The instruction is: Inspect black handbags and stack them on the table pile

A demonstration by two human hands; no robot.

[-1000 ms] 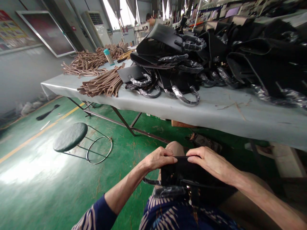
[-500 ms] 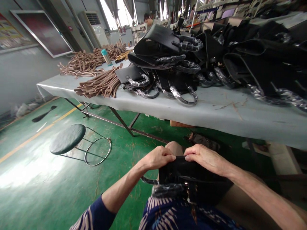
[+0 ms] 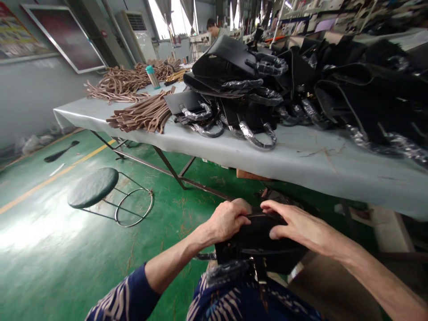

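Note:
A black bag (image 3: 267, 236) lies across my lap, its plastic-wrapped handle (image 3: 227, 273) toward my body and a strap with metal fittings (image 3: 261, 274) hanging at its front. My left hand (image 3: 228, 220) pinches the bag's upper edge between thumb and fingers. Over the right part of that edge, my right hand (image 3: 292, 223) has its thumb and fingers spread apart, with the black material between and beneath them. Whether its fingertips touch the bag is hard to tell.
A covered table (image 3: 294, 156) ahead bears piled black bags (image 3: 227, 67), brown strips (image 3: 143, 113) and a bottle (image 3: 153, 77). A round stool (image 3: 93, 187) stands at the left on the green floor. Far back, a person (image 3: 214, 29) is at a workstation. A box (image 3: 389, 227) sits at right.
My right thumb and fingers have parted from their pinch on the bag's edge, and that hand has shifted slightly right. My left hand keeps its pinch. The bag has tilted and moved slightly left.

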